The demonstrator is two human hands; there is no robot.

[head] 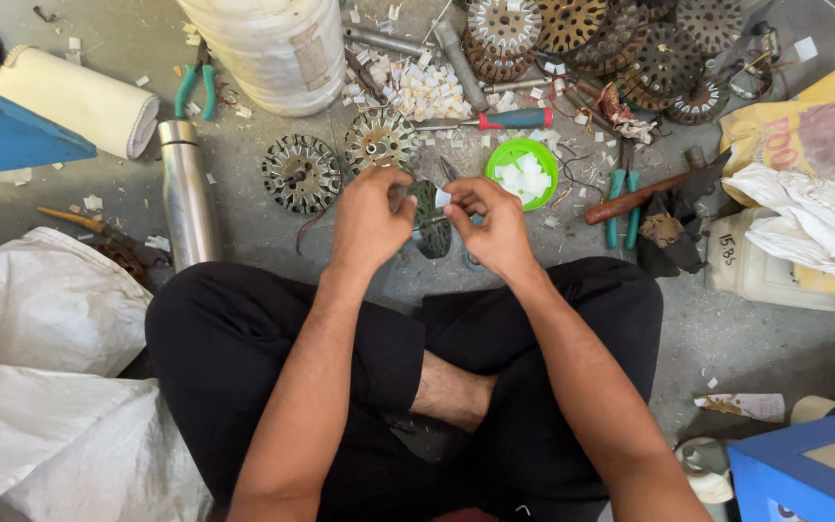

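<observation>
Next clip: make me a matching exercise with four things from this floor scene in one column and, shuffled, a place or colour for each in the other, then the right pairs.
Things:
1. steel bottle
2. green lid
3. screwdriver
4. small white slip

Places or colours:
A. red and blue handle, lying above the green lid
B. pinched between the fingers of the right hand
C. lying on the floor left of the left hand
D. holds cut white pieces

Pairs: 1-C, 2-D, 3-A, 4-B
</observation>
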